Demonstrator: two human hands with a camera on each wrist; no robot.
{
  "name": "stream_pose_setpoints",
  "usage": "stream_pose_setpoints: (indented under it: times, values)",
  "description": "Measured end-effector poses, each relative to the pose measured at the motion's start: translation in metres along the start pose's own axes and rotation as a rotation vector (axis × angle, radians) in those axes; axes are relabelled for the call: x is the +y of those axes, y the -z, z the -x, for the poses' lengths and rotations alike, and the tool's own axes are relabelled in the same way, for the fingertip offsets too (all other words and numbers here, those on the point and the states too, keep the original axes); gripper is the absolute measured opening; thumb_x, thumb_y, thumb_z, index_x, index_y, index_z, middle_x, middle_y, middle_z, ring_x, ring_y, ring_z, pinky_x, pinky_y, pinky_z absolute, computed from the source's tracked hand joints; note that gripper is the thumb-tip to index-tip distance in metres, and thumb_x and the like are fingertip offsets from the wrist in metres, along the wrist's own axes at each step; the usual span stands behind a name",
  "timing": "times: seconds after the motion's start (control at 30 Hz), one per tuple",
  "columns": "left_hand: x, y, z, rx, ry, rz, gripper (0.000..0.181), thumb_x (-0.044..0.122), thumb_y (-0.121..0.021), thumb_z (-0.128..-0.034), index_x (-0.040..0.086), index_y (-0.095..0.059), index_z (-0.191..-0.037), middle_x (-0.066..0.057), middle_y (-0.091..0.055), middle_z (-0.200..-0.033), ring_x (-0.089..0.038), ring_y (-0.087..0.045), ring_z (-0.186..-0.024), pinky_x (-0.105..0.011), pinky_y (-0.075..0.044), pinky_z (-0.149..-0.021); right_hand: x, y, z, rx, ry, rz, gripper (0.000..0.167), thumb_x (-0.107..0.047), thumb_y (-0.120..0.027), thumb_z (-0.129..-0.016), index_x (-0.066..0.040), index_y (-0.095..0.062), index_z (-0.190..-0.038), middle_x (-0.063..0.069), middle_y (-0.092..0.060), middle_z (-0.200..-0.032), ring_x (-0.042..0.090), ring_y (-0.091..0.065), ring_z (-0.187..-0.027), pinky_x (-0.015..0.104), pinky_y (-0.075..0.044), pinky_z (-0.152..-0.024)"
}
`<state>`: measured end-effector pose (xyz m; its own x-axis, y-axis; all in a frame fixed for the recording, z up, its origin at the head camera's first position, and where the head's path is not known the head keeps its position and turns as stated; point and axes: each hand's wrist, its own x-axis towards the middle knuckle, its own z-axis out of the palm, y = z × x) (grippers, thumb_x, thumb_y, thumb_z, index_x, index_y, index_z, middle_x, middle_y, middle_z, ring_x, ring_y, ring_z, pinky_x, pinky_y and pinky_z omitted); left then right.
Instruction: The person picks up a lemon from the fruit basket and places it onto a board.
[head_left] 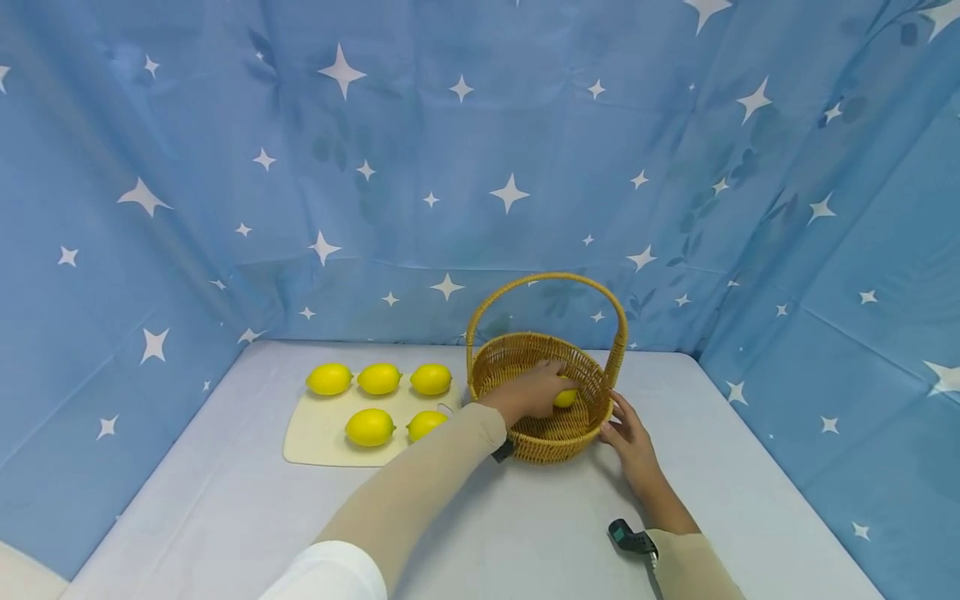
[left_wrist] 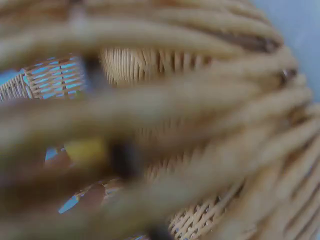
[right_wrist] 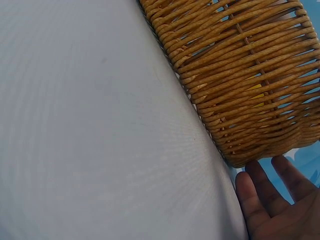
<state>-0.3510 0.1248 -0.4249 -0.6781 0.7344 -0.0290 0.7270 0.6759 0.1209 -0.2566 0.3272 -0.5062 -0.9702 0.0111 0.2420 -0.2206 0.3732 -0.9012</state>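
Observation:
A woven wicker basket (head_left: 551, 450) with a tall arched handle (head_left: 547, 277) stands on the table. My left hand (head_left: 534, 392) reaches down inside it and holds a lemon (head_left: 566, 398) near its right inner wall. Blurred wicker strands of the basket (left_wrist: 150, 105) fill most of the left wrist view, with a patch of the yellow lemon (left_wrist: 85, 151) behind them. At the basket's right side is my right hand (head_left: 630, 437), its fingers spread and their tips against the wicker. The right wrist view shows those fingertips (right_wrist: 252, 167) at the basket's edge.
Left of the basket, a cream board (head_left: 318, 433) bears several lemons (head_left: 370, 427) in two rows; my left sleeve (head_left: 427, 475) partly covers one. The table (head_left: 187, 500) has a pale cloth. Blue star-printed curtains (head_left: 420, 225) enclose its back and sides.

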Motion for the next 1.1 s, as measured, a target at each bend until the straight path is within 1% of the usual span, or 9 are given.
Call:
stream_pose_setpoints:
  times: [0.2, 0.3, 0.4, 0.5, 0.63, 0.67, 0.73, 0.9, 1.1]
  values:
    - [-0.006, 0.000, 0.003, 0.045, -0.018, 0.016, 0.060, 0.011, -0.068, -0.0913, 0.032, -0.049, -0.144, -0.006, -0.038, -0.144, -0.022, -0.037, -0.131, -0.033, -0.042, -0.099, -0.005, -0.001, 0.000, 0.000, -0.010, -0.014, 0.061, -0.024, -0.051, -0.102, -0.025, -0.022, -0.156, 0.022, -0.033, -0.150, 0.038, -0.048, -0.124, 0.031, -0.052, -0.087]
    - [-0.009, -0.001, 0.004, 0.052, -0.012, 0.040, 0.059, 0.010, -0.067, -0.0920, 0.034, -0.050, -0.143, -0.005, -0.040, -0.135, -0.018, -0.042, -0.121, -0.029, -0.045, -0.090, -0.016, -0.002, 0.003, -0.014, -0.016, -0.030, 0.061, -0.020, -0.051, -0.102, -0.020, -0.022, -0.156, 0.025, -0.031, -0.150, 0.041, -0.047, -0.125, 0.036, -0.052, -0.088]
    - [-0.011, -0.003, 0.004, 0.066, -0.009, 0.058, 0.058, 0.010, -0.067, -0.0920, 0.034, -0.051, -0.142, -0.006, -0.040, -0.132, -0.016, -0.045, -0.114, -0.028, -0.045, -0.086, -0.030, -0.004, 0.006, -0.027, -0.017, -0.031, 0.062, -0.018, -0.051, -0.102, -0.014, -0.020, -0.156, 0.029, -0.030, -0.149, 0.044, -0.045, -0.125, 0.044, -0.051, -0.090]
    - [-0.013, -0.005, 0.003, 0.062, -0.004, 0.058, 0.057, 0.011, -0.067, -0.0924, 0.033, -0.051, -0.143, -0.007, -0.039, -0.141, -0.020, -0.043, -0.125, -0.032, -0.043, -0.096, -0.041, -0.005, 0.009, -0.025, -0.015, -0.017, 0.062, -0.018, -0.051, -0.102, -0.011, -0.021, -0.155, 0.030, -0.030, -0.149, 0.045, -0.046, -0.124, 0.048, -0.050, -0.091]
    - [-0.015, -0.006, 0.004, 0.039, -0.019, 0.044, 0.054, 0.012, -0.064, -0.0948, 0.030, -0.049, -0.144, -0.003, -0.039, -0.149, -0.026, -0.028, -0.141, -0.039, -0.026, -0.113, -0.044, -0.006, 0.011, -0.019, -0.021, -0.007, 0.061, -0.018, -0.051, -0.102, -0.010, -0.022, -0.155, 0.029, -0.031, -0.148, 0.043, -0.047, -0.124, 0.047, -0.050, -0.092]
    - [-0.016, -0.007, 0.004, 0.034, -0.029, 0.044, 0.053, 0.012, -0.063, -0.0955, 0.029, -0.049, -0.144, -0.001, -0.040, -0.149, -0.027, -0.026, -0.142, -0.039, -0.021, -0.115, -0.044, -0.006, 0.011, -0.016, -0.021, -0.006, 0.061, -0.018, -0.051, -0.102, -0.010, -0.022, -0.155, 0.029, -0.032, -0.148, 0.043, -0.047, -0.124, 0.046, -0.050, -0.092]
    - [-0.017, -0.007, 0.005, 0.039, -0.055, 0.049, 0.052, 0.012, -0.063, -0.0955, 0.028, -0.051, -0.143, 0.003, -0.045, -0.145, -0.026, -0.027, -0.142, -0.039, -0.019, -0.115, -0.043, -0.006, 0.010, -0.015, -0.024, -0.009, 0.061, -0.018, -0.051, -0.102, -0.011, -0.022, -0.155, 0.028, -0.033, -0.148, 0.042, -0.047, -0.123, 0.045, -0.050, -0.092]
    - [-0.019, -0.006, 0.008, 0.044, -0.089, 0.065, 0.050, 0.011, -0.064, -0.0944, 0.028, -0.054, -0.141, 0.003, -0.046, -0.143, -0.024, -0.032, -0.139, -0.039, -0.027, -0.113, -0.030, -0.004, 0.007, -0.013, -0.014, -0.025, 0.062, -0.017, -0.051, -0.102, -0.014, -0.021, -0.156, 0.027, -0.033, -0.148, 0.042, -0.048, -0.123, 0.038, -0.051, -0.089]
    - [-0.020, 0.000, 0.015, 0.041, -0.089, 0.040, 0.060, 0.015, -0.066, -0.0937, 0.028, -0.044, -0.148, -0.001, -0.040, -0.150, -0.022, -0.034, -0.138, -0.038, -0.032, -0.110, -0.003, 0.000, 0.002, -0.001, 0.002, -0.010, 0.062, -0.023, -0.051, -0.102, -0.025, -0.021, -0.156, 0.023, -0.033, -0.149, 0.038, -0.049, -0.123, 0.025, -0.051, -0.085]
